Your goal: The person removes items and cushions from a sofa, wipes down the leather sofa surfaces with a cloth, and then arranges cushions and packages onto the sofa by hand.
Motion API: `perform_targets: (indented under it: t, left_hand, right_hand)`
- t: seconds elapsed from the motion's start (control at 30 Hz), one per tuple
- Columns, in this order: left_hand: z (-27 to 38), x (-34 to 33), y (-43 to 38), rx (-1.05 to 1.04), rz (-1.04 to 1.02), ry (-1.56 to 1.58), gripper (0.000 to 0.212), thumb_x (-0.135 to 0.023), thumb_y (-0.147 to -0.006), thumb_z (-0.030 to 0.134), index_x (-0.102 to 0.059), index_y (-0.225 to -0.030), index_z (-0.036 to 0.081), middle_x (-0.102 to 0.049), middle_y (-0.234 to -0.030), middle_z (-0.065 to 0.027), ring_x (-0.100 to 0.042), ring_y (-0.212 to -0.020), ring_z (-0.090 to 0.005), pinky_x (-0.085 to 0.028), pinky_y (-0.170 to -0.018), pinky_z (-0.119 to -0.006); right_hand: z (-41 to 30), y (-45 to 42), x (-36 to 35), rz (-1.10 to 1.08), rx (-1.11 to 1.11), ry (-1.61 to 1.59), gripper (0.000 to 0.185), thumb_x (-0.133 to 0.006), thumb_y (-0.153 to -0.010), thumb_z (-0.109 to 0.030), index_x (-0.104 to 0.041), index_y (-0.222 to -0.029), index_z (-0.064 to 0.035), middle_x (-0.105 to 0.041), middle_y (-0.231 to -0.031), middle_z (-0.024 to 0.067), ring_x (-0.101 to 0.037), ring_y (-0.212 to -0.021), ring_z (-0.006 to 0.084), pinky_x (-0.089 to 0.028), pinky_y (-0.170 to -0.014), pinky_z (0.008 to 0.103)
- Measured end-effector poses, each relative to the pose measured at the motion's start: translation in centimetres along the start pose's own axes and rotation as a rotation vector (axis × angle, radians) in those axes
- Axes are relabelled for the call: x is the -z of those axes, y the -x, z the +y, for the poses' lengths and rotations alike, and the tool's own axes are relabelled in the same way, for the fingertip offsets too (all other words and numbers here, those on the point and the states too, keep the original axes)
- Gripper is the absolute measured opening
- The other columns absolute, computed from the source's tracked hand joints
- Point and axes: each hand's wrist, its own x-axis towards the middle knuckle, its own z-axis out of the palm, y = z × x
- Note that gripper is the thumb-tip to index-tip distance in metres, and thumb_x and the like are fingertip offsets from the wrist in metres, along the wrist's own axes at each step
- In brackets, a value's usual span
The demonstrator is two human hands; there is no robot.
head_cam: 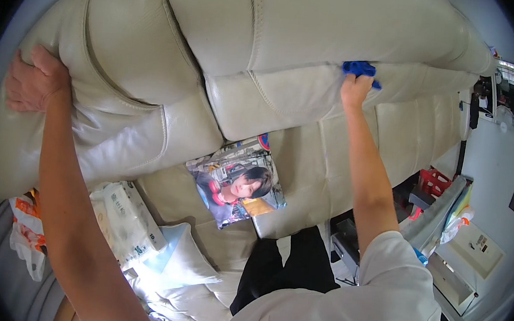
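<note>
Before me is a cream leather sofa (296, 22) with stitched seams. My left hand (38, 78) rests on the padded top at the sofa's left end, fingers curled over it, gripping nothing loose. At the right, my right hand (357, 89) holds a blue cloth (359, 68) against the upper part of the backrest, close to the seam between two cushions. Part of the cloth is hidden by my fingers. Between my arms, a photo-printed cushion (236, 184) lies on the seat near the backrest.
A plastic-wrapped tissue pack (127, 222) and a white and light-blue pillow (184, 255) are at the lower left. A plastic bag (28, 232) hangs beside the sofa. On the right are a red plastic basket (434, 181), a white fan (504, 120) and a grey-covered table (433, 217).
</note>
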Motion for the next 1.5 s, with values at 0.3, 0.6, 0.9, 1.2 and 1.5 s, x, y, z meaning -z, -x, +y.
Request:
perform_targets:
  t: [0.3, 0.6, 0.9, 1.2, 1.5]
  left_hand:
    - [-4.6, -1.4, -1.9, -0.083, 0.063, -0.181, 0.066, -0.044, -0.090, 0.063, -0.072, -0.125, 0.015, -0.070, -0.126, -0.0105, -0.059, -0.118, -0.0333, -0.030, -0.104, -0.056]
    - [-4.8, -1.5, -2.9, -0.080, 0.058, -0.217, 0.063, -0.043, -0.089, 0.060, -0.075, -0.116, 0.013, -0.074, -0.115, -0.0152, -0.065, -0.103, -0.0361, -0.039, -0.090, -0.051]
    - [-6.1, -2.4, -3.6, -0.002, -0.034, -0.257, 0.061, -0.043, -0.089, 0.057, -0.077, -0.109, 0.011, -0.075, -0.110, -0.0162, -0.065, -0.100, -0.0375, -0.041, -0.087, -0.051]
    - [-1.3, 1.2, -3.8, 0.090, -0.121, -0.291, 0.059, -0.045, -0.088, 0.056, -0.078, -0.099, 0.008, -0.075, -0.101, -0.0173, -0.065, -0.088, -0.0408, -0.043, -0.080, -0.050]
    - [-2.6, -0.2, -4.0, 0.007, -0.091, -0.293, 0.060, -0.043, -0.088, 0.056, -0.078, -0.101, 0.009, -0.076, -0.101, -0.0169, -0.067, -0.088, -0.0407, -0.044, -0.078, -0.051]
  right_hand:
    - [-24.4, 18.8, -4.4, -0.127, 0.286, -0.212, 0.030, -0.075, -0.074, -0.017, -0.064, -0.101, -0.0117, -0.058, -0.106, 0.0128, -0.052, -0.097, 0.0324, -0.037, -0.080, 0.0471]
    - [-3.8, 4.8, -0.8, 0.011, 0.402, -0.011, 0.025, -0.065, -0.088, -0.022, -0.069, -0.109, -0.0101, -0.065, -0.100, 0.0124, -0.060, -0.100, 0.0349, -0.045, -0.081, 0.0525]
    - [-17.4, 19.1, -6.1, 0.077, 0.329, -0.194, 0.033, -0.073, -0.078, -0.024, -0.069, -0.110, -0.0157, -0.056, -0.107, 0.0093, -0.053, -0.099, 0.0296, -0.038, -0.079, 0.0467]
    - [-4.9, 26.3, -3.1, -0.640, 0.230, -0.293, 0.031, -0.069, -0.085, -0.014, -0.063, -0.116, -0.0146, -0.062, -0.108, 0.0112, -0.059, -0.100, 0.0333, -0.045, -0.081, 0.0476]
    - [-15.1, 51.0, -0.6, -1.449, -0.305, -0.434, 0.028, -0.062, -0.090, -0.016, -0.064, -0.115, -0.0038, -0.065, -0.118, 0.0236, -0.061, -0.114, 0.0434, -0.051, -0.096, 0.0512]
